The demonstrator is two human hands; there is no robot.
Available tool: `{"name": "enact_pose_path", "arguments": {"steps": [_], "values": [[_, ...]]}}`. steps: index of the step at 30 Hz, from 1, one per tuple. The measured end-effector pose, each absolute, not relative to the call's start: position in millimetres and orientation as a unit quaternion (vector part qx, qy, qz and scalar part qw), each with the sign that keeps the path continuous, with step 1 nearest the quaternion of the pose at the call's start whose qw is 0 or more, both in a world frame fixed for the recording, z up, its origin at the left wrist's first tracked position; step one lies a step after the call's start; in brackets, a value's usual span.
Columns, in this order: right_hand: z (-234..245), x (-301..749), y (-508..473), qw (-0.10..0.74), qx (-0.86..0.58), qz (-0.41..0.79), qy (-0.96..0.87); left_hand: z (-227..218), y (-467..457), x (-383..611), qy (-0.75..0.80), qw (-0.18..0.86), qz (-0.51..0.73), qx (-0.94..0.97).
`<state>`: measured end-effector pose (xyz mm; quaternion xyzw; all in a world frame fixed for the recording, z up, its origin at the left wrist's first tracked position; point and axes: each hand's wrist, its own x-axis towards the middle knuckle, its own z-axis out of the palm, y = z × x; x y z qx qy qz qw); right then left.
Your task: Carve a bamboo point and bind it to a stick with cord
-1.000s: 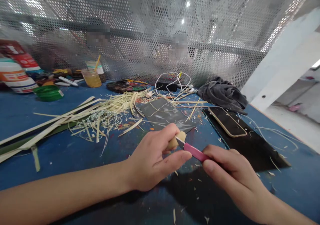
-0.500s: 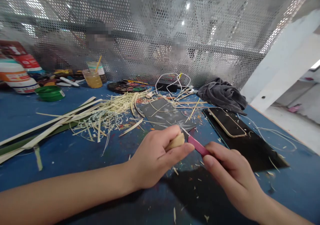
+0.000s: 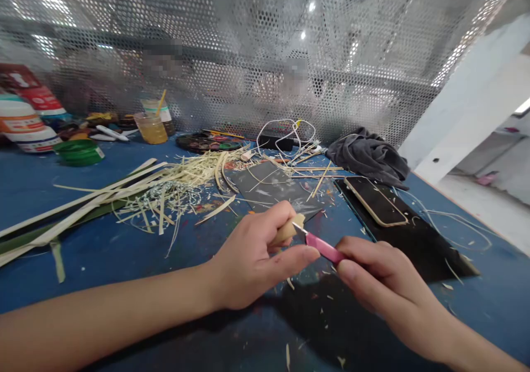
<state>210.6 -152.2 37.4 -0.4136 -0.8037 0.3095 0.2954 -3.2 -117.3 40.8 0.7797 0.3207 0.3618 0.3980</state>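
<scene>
My left hand [image 3: 260,259] is closed around a small pale piece [image 3: 289,229], apparently wood or bamboo, most of it hidden by the fingers. My left thumb stretches toward the handle of a pink craft knife [image 3: 325,249]. That knife is gripped in my right hand [image 3: 385,283], its short blade pointing left against or just in front of the pale piece's end. Below and beyond both hands, a grey sheet [image 3: 269,184] lies on the blue table [image 3: 165,278] among scattered shavings.
A heap of thin strips [image 3: 194,176] and long bamboo lengths [image 3: 78,209] lie left. Behind stand a cup [image 3: 151,129], a paint palette [image 3: 207,142] and paint tubs [image 3: 28,126]. To the right are a phone [image 3: 375,201] on a black board [image 3: 430,256] and a dark cloth [image 3: 368,154].
The knife blade has shifted left and up onto the near face of the pale piece. My left thumb has opened slightly away from the piece.
</scene>
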Motion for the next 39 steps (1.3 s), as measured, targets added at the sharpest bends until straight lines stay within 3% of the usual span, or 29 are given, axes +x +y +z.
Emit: {"name": "enact_pose_path", "arguments": {"steps": [8,16,31,39], "values": [[42.2,209.9,-151.0,0.278,-0.399,0.375,-0.789,46.0,-121.3,-0.6,0.333,0.394,0.372,0.772],[31.5,207.4,-151.4,0.311,-0.391,0.249,-0.830,46.3,-120.4,-1.2,0.332,0.393,0.357,0.779],[31.7,210.2,-149.4,0.280,-0.419,0.247,-0.828,48.2,-113.6,-2.1,0.329,0.355,0.313,0.817],[37.6,200.9,-153.0,0.325,-0.484,0.222,-0.782,40.6,-110.2,-7.3,0.290,0.305,0.315,0.851]]}}
